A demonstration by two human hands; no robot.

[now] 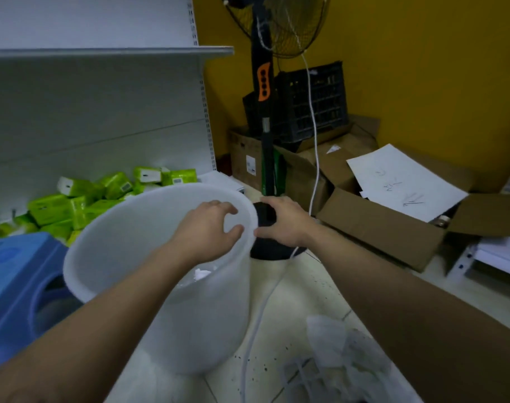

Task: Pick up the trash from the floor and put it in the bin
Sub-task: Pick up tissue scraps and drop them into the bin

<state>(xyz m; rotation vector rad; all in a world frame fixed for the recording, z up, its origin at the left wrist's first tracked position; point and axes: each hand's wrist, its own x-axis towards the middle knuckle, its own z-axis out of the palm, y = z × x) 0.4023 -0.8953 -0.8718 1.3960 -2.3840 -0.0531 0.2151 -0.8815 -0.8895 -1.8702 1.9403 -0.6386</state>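
Observation:
A white translucent bin [160,301] stands on the floor at centre left. A crumpled white piece of trash [202,273] lies inside it. My left hand [210,231] hovers over the bin's mouth with fingers spread and nothing in it. My right hand [285,222] is just outside the bin's right rim, fingers curved and thumb tip against the rim, with nothing held that I can see. Crumpled clear plastic wrapping [338,359] lies on the floor at the lower right, below my right forearm.
A black standing fan [265,141] with a white cord rises right behind the bin. Open cardboard boxes [378,225] with papers and a black crate [314,103] fill the right. Green packets [82,205] lie under white shelving on the left, by a blue stool [18,274].

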